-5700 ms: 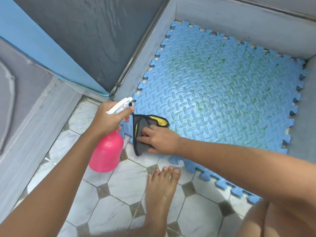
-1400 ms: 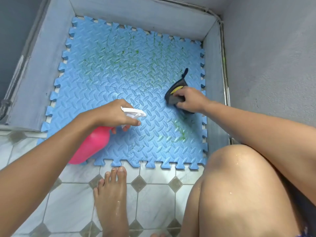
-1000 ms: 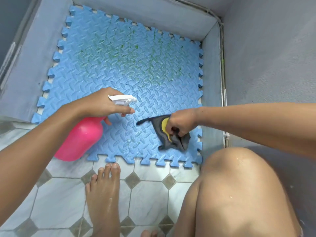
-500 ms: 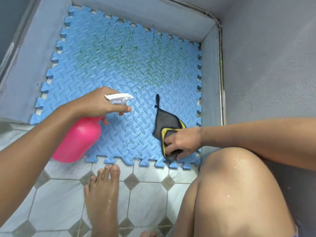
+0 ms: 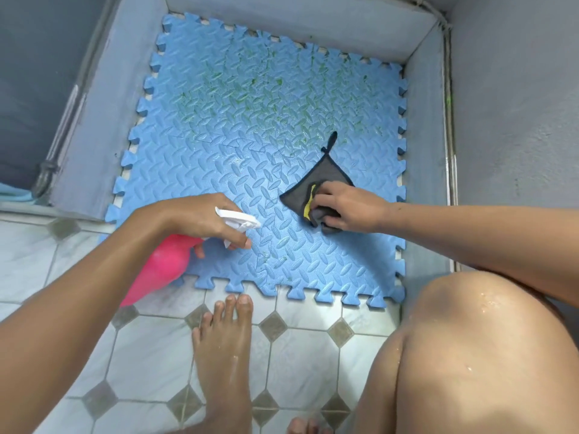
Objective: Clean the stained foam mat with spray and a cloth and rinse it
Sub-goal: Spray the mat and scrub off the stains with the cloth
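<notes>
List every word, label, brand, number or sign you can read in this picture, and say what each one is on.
No readable text anywhere in this view.
Pink spray bottle, gripped by the left hand: no label shows.
Dark grey cloth, held on the mat by the right hand: no print visible.
Blue foam mat: embossed pattern and green stains only.
Floor tiles and grey wall: unmarked.

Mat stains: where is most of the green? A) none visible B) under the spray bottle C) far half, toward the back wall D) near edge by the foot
C: the green stains speckle the far half of the foam mat, beyond the cloth under the right hand; the near part looks mostly plain blue.
</notes>
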`<state>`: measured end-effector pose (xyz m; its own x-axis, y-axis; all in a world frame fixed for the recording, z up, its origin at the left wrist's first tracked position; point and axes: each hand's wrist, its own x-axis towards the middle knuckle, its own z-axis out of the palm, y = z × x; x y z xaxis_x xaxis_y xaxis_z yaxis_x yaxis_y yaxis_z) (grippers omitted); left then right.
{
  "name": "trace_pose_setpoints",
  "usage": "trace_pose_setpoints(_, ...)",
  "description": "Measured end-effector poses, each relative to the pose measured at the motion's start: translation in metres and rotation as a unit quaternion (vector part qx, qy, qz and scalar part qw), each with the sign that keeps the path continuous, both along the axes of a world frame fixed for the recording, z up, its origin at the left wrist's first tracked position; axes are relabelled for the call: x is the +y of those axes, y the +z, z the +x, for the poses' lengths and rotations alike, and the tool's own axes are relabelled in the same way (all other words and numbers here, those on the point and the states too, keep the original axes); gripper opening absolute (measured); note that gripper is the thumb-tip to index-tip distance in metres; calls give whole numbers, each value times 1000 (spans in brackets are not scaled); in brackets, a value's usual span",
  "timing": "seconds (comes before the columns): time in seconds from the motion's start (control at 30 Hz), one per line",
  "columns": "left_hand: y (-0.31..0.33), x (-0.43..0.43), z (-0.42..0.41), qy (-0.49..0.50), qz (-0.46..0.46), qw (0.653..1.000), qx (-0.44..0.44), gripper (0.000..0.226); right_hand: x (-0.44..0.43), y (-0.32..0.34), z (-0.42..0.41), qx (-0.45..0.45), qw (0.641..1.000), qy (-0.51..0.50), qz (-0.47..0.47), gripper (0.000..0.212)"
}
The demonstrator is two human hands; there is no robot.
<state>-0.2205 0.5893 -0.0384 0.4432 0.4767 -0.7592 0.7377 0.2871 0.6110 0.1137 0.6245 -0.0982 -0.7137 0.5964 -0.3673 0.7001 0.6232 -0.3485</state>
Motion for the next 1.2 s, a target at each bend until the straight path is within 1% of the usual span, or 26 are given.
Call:
trace_pose_setpoints(0.07,-8,-11,-10,-8,-4,1000,6,35,7,-5,-8,6,995,-91,29,39)
trace_pose_setpoints(0.13,-12,-19,-21,10,11,1000,15,40,24,-8,-15,19,981,-188,36,48)
trace_pose_setpoints(0.2,-12,-22,-30,26,45,998,19,44,36,-11,-27,20,974,-220,45,48)
trace_pose_setpoints(0.23,-10,-23,-33,33,56,998,16,43,36,-12,-36,21,977,-204,50,45)
trace_pose_setpoints(0.27,-8,-23,-35,42,64,997,11,41,31,-13,-46,31,984,-170,53,42)
trace_pose_setpoints(0.33,-5,-21,-37,68,82,994,8,37,7,-13,-69,71,994,-62,51,36)
trace_pose_setpoints(0.4,-4,-20,-40,105,101,989,14,38,-28,-12,-93,105,990,92,4,32)
trace_pose_setpoints(0.43,-3,-19,-41,120,111,986,13,39,-45,-11,-102,102,975,193,-36,31)
trace_pose_setpoints(0.5,1,-18,-44,126,139,982,11,41,-65,-8,-108,52,922,372,-97,35)
trace_pose_setpoints(0.53,3,-17,-45,128,143,981,10,41,-64,-5,-103,31,901,417,-114,38)
trace_pose_setpoints(0.57,6,-16,-46,137,139,981,10,39,-57,-1,-95,18,894,431,-123,39)
trace_pose_setpoints(0.63,13,-17,-50,165,117,979,6,33,-33,5,-70,-14,906,406,-122,38)
trace_pose_setpoints(0.7,17,-19,-50,174,110,979,5,31,-1,10,-37,-53,939,328,-93,34)
trace_pose_setpoints(0.73,17,-18,-50,178,113,977,9,31,15,12,-22,-62,959,265,-74,33)
trace_pose_setpoints(0.8,18,-18,-49,190,126,974,23,31,38,14,-4,-53,993,100,-29,33)
trace_pose_setpoints(0.83,18,-17,-48,193,128,972,30,32,41,13,-3,-47,999,16,-10,32)
trace_pose_setpoints(0.87,17,-17,-47,195,126,972,37,32,38,11,-7,-37,998,-42,6,32)
trace_pose_setpoints(0.9,16,-16,-46,191,122,973,42,31,29,6,-14,-19,998,-60,20,32)
trace_pose_setpoints(0.93,17,-15,-45,182,115,975,46,29,14,3,-23,4,999,-43,23,33)
trace_pose_setpoints(1.0,21,-11,-39,161,97,981,46,27,-17,4,-40,37,997,61,-12,36)
trace_pose_setpoints(1.03,26,-7,-34,156,91,983,41,27,-28,7,-43,31,991,123,-43,36)
trace_pose_setpoints(1.07,30,0,-28,158,89,983,38,28,-32,11,-43,8,984,162,-70,36)
trace_pose_setpoints(1.1,34,8,-21,164,93,981,37,29,-30,15,-39,-14,982,166,-83,36)
trace_pose_setpoints(1.13,37,17,-12,167,97,980,39,29,-25,16,-31,-23,987,136,-85,36)
trace_pose_setpoints(1.17,40,28,-2,167,99,980,40,30,-18,16,-20,-26,994,75,-77,35)
trace_pose_setpoints(1.2,42,38,8,165,99,980,41,32,-9,14,-4,-31,998,-12,-58,34)
